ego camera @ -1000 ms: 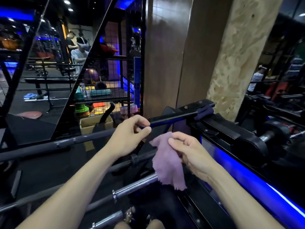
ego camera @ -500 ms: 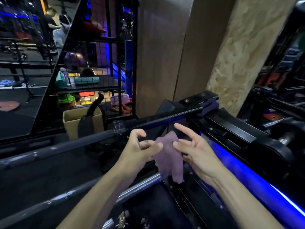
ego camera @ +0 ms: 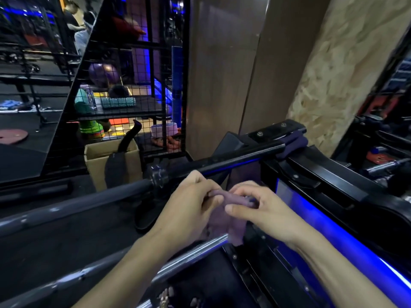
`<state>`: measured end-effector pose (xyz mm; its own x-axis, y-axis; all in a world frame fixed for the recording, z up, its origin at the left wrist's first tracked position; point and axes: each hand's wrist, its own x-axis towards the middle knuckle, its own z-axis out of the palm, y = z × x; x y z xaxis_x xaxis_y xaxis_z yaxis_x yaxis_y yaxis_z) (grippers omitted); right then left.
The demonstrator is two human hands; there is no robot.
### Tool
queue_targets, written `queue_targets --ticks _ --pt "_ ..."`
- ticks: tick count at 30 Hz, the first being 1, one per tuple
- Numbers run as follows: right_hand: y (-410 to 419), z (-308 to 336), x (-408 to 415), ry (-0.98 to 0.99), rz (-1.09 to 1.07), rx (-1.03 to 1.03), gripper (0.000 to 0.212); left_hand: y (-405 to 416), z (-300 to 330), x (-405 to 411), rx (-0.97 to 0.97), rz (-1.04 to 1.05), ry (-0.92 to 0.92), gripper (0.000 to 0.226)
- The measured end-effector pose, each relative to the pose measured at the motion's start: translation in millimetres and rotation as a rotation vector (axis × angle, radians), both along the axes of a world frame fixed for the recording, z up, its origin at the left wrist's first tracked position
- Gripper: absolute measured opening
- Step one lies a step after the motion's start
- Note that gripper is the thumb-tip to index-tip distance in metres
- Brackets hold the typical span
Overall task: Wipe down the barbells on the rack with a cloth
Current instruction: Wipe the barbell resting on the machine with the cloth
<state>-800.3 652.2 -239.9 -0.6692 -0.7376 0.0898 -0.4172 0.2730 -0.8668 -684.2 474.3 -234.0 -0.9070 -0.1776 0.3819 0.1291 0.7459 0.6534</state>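
Head view: left hand (ego camera: pixel 191 210) and right hand (ego camera: pixel 264 210) both pinch the purple cloth (ego camera: pixel 224 221) at centre, black barbell (ego camera: pixel 222 163) at 12 o'clock. Advisable: bunch cloth thick before wrapping the bar.

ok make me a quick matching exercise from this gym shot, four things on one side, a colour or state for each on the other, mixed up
Things:
1. cloth
2. upper barbell
3. lower barbell
4. cardboard box

States:
A. shiny chrome, just under the hands
B. purple, pinched by both hands
C. brown, on the floor by the wire cage
D. black, lying across the rack

Pairs: 1-B, 2-D, 3-A, 4-C
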Motion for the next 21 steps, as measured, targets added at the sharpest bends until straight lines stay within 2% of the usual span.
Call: queue_targets --ticks 2,4,5,7,9,10,12,15,18,21 --pt "-4 -1 -5 -0.27 0.028 -0.104 0.032 -6 4 0 -0.102 0.063 0.062 0.01" --pt "-9 2 -28 -0.411 -0.175 -0.255 0.026 -18 9 2 -0.185 0.172 0.144 0.021" --pt "-10 6 -43 -0.391 -0.312 -0.343 0.024 -26 12 5 -0.234 0.226 0.181 0.027" --pt "-12 20 -72 -0.19 -0.521 -0.463 0.019 -43 15 12 -0.299 0.314 0.207 0.04" --pt "-20 27 -91 0.171 -0.688 -0.42 0.014 -60 14 18 -0.316 0.368 0.15 0.056" --pt "-27 24 -96 0.314 -0.693 -0.375 0.012 -66 12 20 -0.315 0.382 0.097 0.065" --pt "-51 8 -94 0.453 -0.519 -0.201 0.027 -76 8 21 -0.323 0.403 -0.018 0.08" --pt "-86 -31 -77 0.601 -0.261 0.006 0.051 -83 2 21 -0.312 0.443 -0.089 0.085" --pt "-119 -39 -30 0.78 -0.099 -0.09 0.06 -86 -3 19 -0.263 0.455 -0.05 0.086" --pt "-132 -27 -1 0.88 0.158 -0.068 0.053 -90 -6 16 -0.249 0.461 -0.029 0.095"
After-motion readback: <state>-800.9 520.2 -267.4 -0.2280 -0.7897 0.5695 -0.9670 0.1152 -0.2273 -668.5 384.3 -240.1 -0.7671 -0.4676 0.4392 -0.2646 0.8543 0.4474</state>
